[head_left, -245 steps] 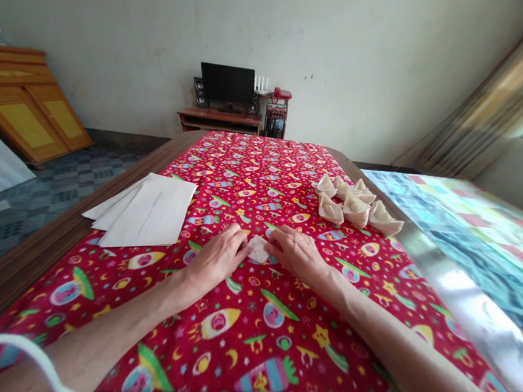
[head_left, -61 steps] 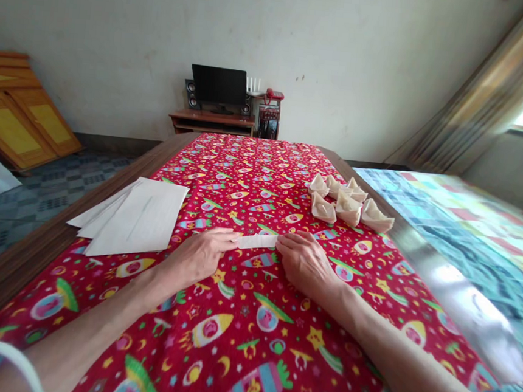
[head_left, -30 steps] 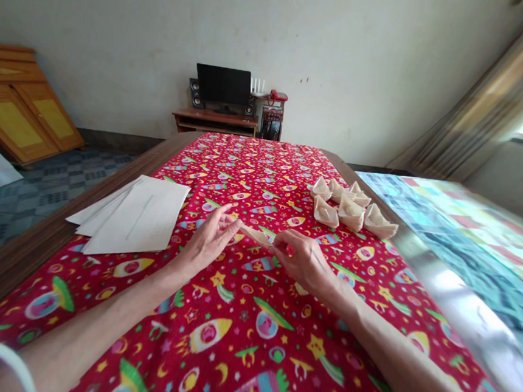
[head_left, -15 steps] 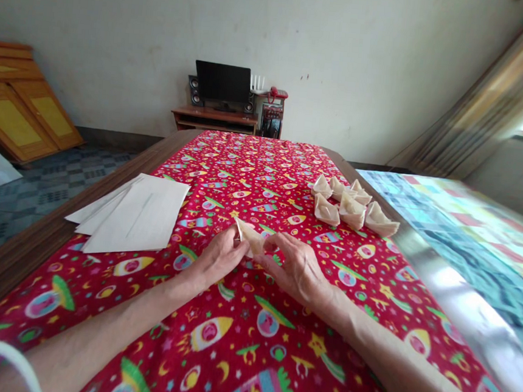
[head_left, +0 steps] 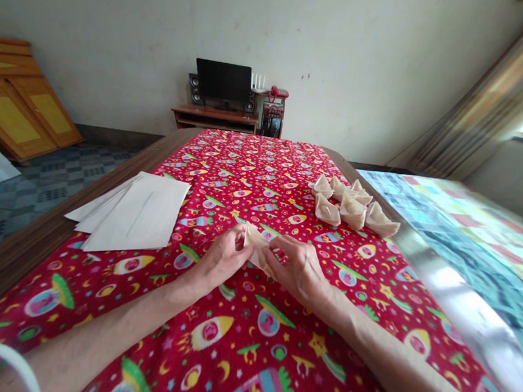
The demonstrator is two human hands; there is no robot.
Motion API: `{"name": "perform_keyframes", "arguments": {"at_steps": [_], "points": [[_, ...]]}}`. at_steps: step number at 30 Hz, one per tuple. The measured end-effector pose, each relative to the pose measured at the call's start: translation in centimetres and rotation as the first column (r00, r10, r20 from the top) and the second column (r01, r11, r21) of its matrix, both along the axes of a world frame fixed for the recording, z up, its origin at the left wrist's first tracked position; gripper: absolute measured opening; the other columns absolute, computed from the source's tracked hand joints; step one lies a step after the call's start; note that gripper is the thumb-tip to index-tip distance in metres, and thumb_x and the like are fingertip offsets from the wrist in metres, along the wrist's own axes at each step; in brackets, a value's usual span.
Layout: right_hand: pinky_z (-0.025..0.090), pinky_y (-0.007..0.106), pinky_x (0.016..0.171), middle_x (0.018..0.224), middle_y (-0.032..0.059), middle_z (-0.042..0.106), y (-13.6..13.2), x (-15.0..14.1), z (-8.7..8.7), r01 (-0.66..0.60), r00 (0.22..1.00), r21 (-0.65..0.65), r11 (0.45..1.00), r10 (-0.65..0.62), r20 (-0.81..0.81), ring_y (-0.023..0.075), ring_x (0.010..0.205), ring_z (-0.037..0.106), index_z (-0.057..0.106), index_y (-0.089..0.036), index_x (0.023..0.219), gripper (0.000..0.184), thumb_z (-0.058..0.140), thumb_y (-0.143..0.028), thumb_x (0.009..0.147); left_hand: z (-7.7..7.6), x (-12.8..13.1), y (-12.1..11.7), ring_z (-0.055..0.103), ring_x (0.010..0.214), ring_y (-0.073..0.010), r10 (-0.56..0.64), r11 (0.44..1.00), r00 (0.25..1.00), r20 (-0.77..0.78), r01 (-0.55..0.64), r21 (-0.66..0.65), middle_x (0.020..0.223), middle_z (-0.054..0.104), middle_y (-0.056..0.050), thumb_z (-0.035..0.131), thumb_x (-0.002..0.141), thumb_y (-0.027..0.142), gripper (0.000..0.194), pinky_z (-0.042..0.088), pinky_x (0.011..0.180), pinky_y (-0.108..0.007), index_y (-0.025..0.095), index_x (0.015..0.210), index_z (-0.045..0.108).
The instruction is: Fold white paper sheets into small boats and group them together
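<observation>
Between my hands, just above the red patterned cloth (head_left: 213,332), is a small folded piece of cream paper (head_left: 257,249) with a pointed upper corner. My left hand (head_left: 223,255) pinches its left side between thumb and fingers. My right hand (head_left: 298,266) grips its right side, thumb in front and fingers curled behind. The fingers cover parts of the folds. Several cream folded paper boats (head_left: 352,210) stand in a cluster at the right side of the cloth. A fanned stack of white paper sheets (head_left: 143,213) lies at the left.
The cloth covers a long brown table (head_left: 120,187). At the far wall are a black monitor (head_left: 223,80), speakers and a red telephone (head_left: 280,92). A wooden cabinet (head_left: 27,99) stands left; a bed with patterned covers (head_left: 463,238) is at the right. A white cable (head_left: 5,350) crosses the lower left.
The paper was a small flat piece, then a narrow strip stretched between both hands. It has since been opened into a pointed, hollow shape, and my hands have come closer together.
</observation>
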State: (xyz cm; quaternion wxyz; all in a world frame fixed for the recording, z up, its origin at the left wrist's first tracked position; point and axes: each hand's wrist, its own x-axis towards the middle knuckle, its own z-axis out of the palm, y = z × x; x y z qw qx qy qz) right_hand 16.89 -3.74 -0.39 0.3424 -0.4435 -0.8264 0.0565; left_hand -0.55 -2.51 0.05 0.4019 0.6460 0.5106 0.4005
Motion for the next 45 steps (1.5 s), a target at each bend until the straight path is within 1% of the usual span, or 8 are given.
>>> {"name": "perform_keyframes", "arguments": {"at_steps": [3, 7, 13, 19, 28, 35, 41, 45], "points": [[0.031, 0.021, 0.053, 0.062, -0.0016, 0.054, 0.0, -0.1, 0.2, -0.074, 0.997, -0.081, 0.994, 0.071, -0.038, 0.0085, 0.055, 0.045, 0.058, -0.017, 0.074, 0.025, 0.050, -0.034, 0.089, 0.4, 0.2, -0.1, 0.063, 0.072, -0.0161, 0.015, 0.998, 0.990, 0.138, -0.007, -0.061, 0.080, 0.064, 0.000, 0.057, 0.070, 0.023, 0.034, 0.049, 0.062, -0.024, 0.016, 0.104, 0.053], [0.030, 0.020, 0.050, 0.054, -0.0031, 0.047, 0.2, 0.0, 0.7, -0.121, 0.985, -0.204, 0.971, 0.093, -0.143, 0.0075, 0.050, 0.041, 0.049, -0.017, 0.058, 0.042, 0.039, -0.036, 0.094, 0.5, 0.1, -0.1, 0.064, 0.071, -0.0156, 0.002, 0.995, 0.986, 0.164, 0.014, -0.097, 0.079, 0.064, 0.000, 0.060, 0.070, 0.022, 0.038, 0.050, 0.063, -0.024, 0.016, 0.106, 0.052], [0.034, 0.021, 0.054, 0.056, -0.0013, 0.052, 0.2, 0.3, 1.1, -0.118, 0.987, -0.180, 0.977, 0.095, -0.131, 0.0086, 0.052, 0.046, 0.050, -0.016, 0.059, 0.037, 0.041, -0.030, 0.092, -0.5, -0.5, 0.6, 0.065, 0.076, -0.0183, -0.031, 0.994, 0.976, 0.215, 0.053, -0.099, 0.089, 0.063, -0.003, 0.066, 0.066, 0.030, 0.049, 0.051, 0.066, -0.028, 0.015, 0.109, 0.049], [0.035, 0.022, 0.056, 0.062, 0.0010, 0.056, -0.1, 0.6, 1.5, -0.123, 0.989, -0.137, 0.983, 0.109, -0.102, 0.0093, 0.055, 0.050, 0.055, -0.016, 0.063, 0.037, 0.040, -0.029, 0.093, 0.1, -0.6, 0.3, 0.064, 0.078, -0.0182, -0.055, 0.981, 0.955, 0.291, 0.106, -0.160, 0.089, 0.064, -0.003, 0.070, 0.064, 0.034, 0.049, 0.049, 0.067, -0.027, 0.016, 0.105, 0.050], [0.035, 0.021, 0.054, 0.061, 0.0003, 0.055, 0.0, 0.8, 1.4, -0.154, 0.988, -0.125, 0.980, 0.149, -0.049, 0.0090, 0.055, 0.049, 0.054, -0.017, 0.062, 0.034, 0.041, -0.025, 0.092, 0.9, -0.6, -0.5, 0.054, 0.059, -0.0101, -0.122, 0.945, 0.915, 0.383, 0.226, -0.238, 0.081, 0.066, -0.001, 0.068, 0.069, 0.031, 0.047, 0.032, 0.047, -0.018, 0.017, 0.111, 0.055], [0.042, 0.023, 0.064, 0.084, 0.0060, 0.062, -0.1, 1.1, 0.9, -0.074, 0.995, 0.028, 0.997, 0.075, -0.065, 0.0136, 0.073, 0.057, 0.066, -0.018, 0.093, 0.019, 0.051, -0.029, 0.089, 0.9, -0.5, -0.5, 0.062, 0.072, -0.0162, -0.109, 0.956, 0.932, 0.345, 0.194, -0.222, 0.084, 0.068, -0.002, 0.068, 0.071, 0.037, 0.045, 0.045, 0.061, -0.024, 0.016, 0.109, 0.057], [0.037, 0.022, 0.056, 0.071, 0.0026, 0.061, -0.6, 0.2, 0.9, 0.039, 0.997, 0.147, 0.988, -0.048, 0.056, 0.0103, 0.061, 0.054, 0.069, -0.020, 0.082, 0.022, 0.050, -0.029, 0.090, 0.5, -0.3, -0.5, 0.064, 0.075, -0.0183, -0.118, 0.967, 0.948, 0.294, 0.177, -0.184, 0.084, 0.069, -0.002, 0.067, 0.072, 0.042, 0.037, 0.048, 0.064, -0.025, 0.015, 0.096, 0.059], [0.032, 0.022, 0.053, 0.069, 0.0013, 0.064, -0.8, -0.3, 0.9, 0.044, 0.988, 0.158, 0.986, -0.066, 0.141, 0.0096, 0.059, 0.055, 0.067, -0.021, 0.077, 0.024, 0.049, -0.029, 0.090, 0.3, -0.4, -0.4, 0.064, 0.080, -0.0200, -0.123, 0.987, 0.983, 0.139, 0.136, -0.087, 0.089, 0.070, -0.003, 0.063, 0.075, 0.042, 0.033, 0.048, 0.068, -0.025, 0.015, 0.093, 0.063]]}}
